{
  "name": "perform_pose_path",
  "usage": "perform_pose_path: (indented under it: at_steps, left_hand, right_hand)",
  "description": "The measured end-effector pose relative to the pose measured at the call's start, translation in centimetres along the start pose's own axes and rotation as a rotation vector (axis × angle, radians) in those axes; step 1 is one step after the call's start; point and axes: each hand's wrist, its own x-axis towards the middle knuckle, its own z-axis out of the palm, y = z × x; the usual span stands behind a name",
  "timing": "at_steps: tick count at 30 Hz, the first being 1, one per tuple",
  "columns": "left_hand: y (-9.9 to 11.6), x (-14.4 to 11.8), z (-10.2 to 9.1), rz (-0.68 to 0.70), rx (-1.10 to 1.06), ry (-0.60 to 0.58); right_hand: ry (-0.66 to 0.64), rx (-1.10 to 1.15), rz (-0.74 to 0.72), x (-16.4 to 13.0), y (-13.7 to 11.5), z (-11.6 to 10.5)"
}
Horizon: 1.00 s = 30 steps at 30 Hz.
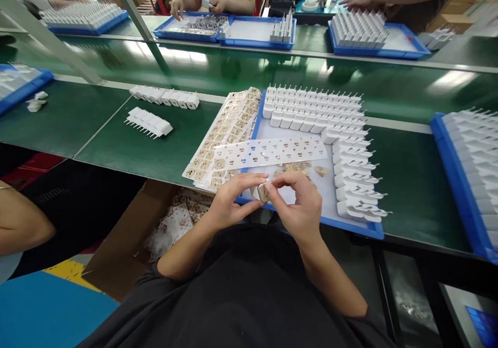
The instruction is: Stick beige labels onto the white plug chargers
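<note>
The left hand [229,203] and right hand [299,208] together pinch one small white charger plug [263,190] between their fingertips, just above the near rim of the blue tray [350,227]. The plug appears light, rigid and smooth, best held by its flat sides. It sits between both thumbs, centred in the grip.

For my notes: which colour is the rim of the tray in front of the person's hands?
Blue: the tray rim is seen best in the head view.
</note>
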Motion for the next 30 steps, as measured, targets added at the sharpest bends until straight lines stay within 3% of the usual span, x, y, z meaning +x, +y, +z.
perform_pose_path:
  at_steps: [3,5,7,10,12,18,26,30]
  left_hand:
    - [-0.1,-0.4,0.2,-0.022,-0.031,0.046]
    - [-0.1,-0.6,0.4,-0.041,-0.069,0.097]
    - [-0.2,-0.8,0.7,-0.059,-0.106,0.148]
    - [-0.4,-0.9,1.1,-0.057,-0.156,0.201]
    - [-0.5,-0.8,1.4,-0.029,-0.164,0.223]
    - [-0.5,-0.7,1.7,0.061,-0.016,0.257]
    - [-0.5,-0.2,2.1,0.271,0.228,0.265]
    - [-0.8,-0.3,2.3,0.313,0.293,0.266]
  right_hand:
    - [0.107,-0.141,-0.101,0.2,0.5,-0.1]
    - [0.148,-0.089,-0.035,0.1,0.9,-0.1]
    - [0.064,0.126,0.089,-0.3,1.2,0.0]
    - [-0.164,0.482,0.261,-1.1,1.1,0.6]
    - [-0.197,0.628,0.325,-1.6,1.0,1.1]
    - [-0.025,0.878,0.399,-1.9,1.2,2.5]
    - [0.005,0.912,0.439,-1.7,0.7,2.8]
    - [0.027,0.942,0.438,-1.7,0.6,2.9]
